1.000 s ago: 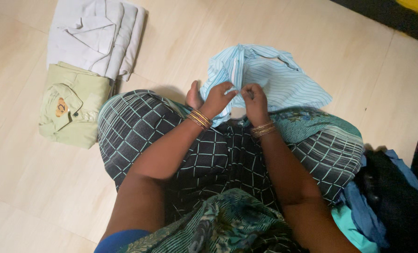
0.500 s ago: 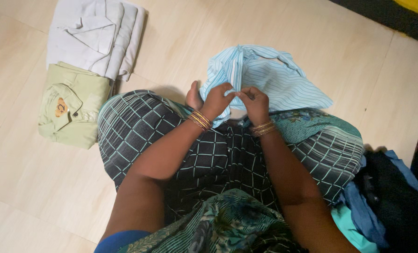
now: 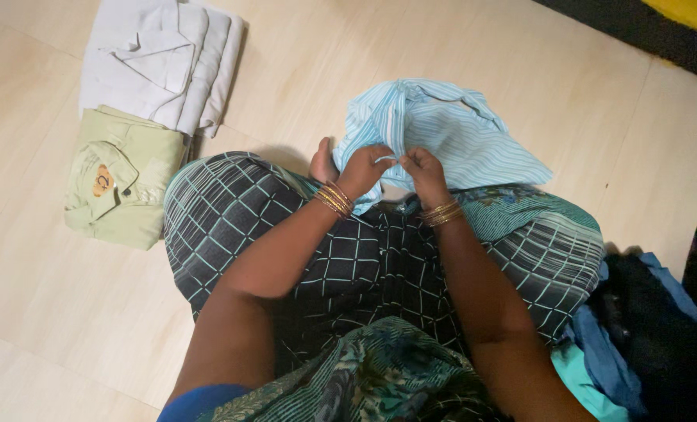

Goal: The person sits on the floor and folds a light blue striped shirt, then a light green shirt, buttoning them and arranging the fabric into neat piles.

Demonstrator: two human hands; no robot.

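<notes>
I sit cross-legged on a tiled floor, and a light blue striped shirt (image 3: 450, 133) lies crumpled in front of my knees. My left hand (image 3: 362, 169) pinches the shirt's front edge near its middle. My right hand (image 3: 423, 170) pinches the same edge just beside it, fingertips almost touching the left hand's. Both wrists carry gold bangles. My lap is covered by a dark checked cloth (image 3: 364, 250).
A folded pale green shirt (image 3: 122, 176) lies on the floor at my left, with a folded white shirt (image 3: 161, 59) behind it. A heap of dark and blue clothes (image 3: 638, 328) sits at my right. A dark mat edge (image 3: 645, 39) runs along the far right.
My hands stay at the shirt's front edge, with small finger movements. The shirt's cloth has shifted slightly.
</notes>
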